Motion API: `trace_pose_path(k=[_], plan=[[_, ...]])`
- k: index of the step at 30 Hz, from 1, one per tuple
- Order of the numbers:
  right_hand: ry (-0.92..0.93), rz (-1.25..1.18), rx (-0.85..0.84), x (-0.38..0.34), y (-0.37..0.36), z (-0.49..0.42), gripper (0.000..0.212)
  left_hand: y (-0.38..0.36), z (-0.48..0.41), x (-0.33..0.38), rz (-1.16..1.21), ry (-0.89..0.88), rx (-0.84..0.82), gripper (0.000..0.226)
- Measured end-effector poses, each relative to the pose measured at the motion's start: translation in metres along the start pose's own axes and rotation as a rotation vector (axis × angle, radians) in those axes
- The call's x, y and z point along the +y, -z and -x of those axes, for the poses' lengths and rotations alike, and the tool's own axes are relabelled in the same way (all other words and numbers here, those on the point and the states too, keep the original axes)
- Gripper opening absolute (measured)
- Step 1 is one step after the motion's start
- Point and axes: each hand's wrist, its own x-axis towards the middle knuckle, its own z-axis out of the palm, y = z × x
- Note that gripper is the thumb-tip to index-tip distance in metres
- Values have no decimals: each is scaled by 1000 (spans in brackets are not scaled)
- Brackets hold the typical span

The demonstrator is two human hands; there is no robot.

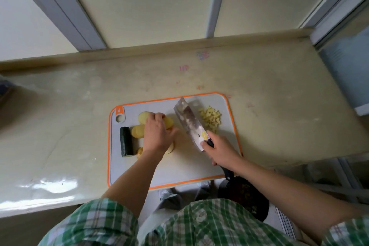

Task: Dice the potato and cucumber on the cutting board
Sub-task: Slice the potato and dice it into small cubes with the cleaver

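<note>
Holding the broad steel cleaver (189,124) by its dark handle, my right hand (218,151) has a closed grip, with the fingers wrapped around the handle. The blade is tilted and lies between my two hands. Its long edge runs from near me toward the far side of the white plastic cutting board with the orange rim (179,166).

My left hand (157,135) is curled over the pale yellow peeled potato slices (137,131) on the left half of the board, a narrow grip that holds them down. Some slices show from under it on the far side and on the left.

So the potato lies to the left of the blade, just beside it, and the left hand is the nearer one. I judge that the next cut must come down close to my left fingers, and this is the risk.

The short dark green cucumber piece (126,142) lies further left, not yet diced, with its long axis pointing away from me. The heap of small potato cubes (210,119) is to the right of the blade. The board rests on the cream bench (69,106).
</note>
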Motion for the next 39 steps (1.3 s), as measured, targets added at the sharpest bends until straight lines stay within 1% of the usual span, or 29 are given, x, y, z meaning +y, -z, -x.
trace_pose_path(k=[2,5,8,12,15,18,20,22,24,27,32,37,39], plan=[[13,64,-14,5,1,0,13,1,1,-2,-10,-5,-29,49],[-39,118,86,14,16,-4,8,-3,4,1,6,-44,-71,51],[-69,94,166,17,32,-7,15,-9,7,9,-20,-107,-140,55],[0,123,125,9,33,-7,15,-23,9,23,-73,-181,-203,57],[49,276,146,3,24,-9,20,-32,10,30,-123,-206,-254,53],[62,381,146,2,17,-9,22,-36,11,30,-135,-215,-249,52],[68,397,144,1,15,-8,19,-37,13,28,-88,-143,-200,56],[70,410,146,0,13,-7,18,-36,16,26,16,12,-131,54],[77,420,138,0,12,-6,19,-36,17,25,120,159,-108,42],[94,438,113,0,9,-5,19,-36,16,27,219,278,-100,22],[87,433,79,-3,11,-7,11,-39,14,29,239,352,-98,13],[90,337,130,-12,22,-9,10,-40,12,32,263,421,-112,10],[95,324,120,-16,24,-8,10,-39,12,33,272,451,-121,10]])
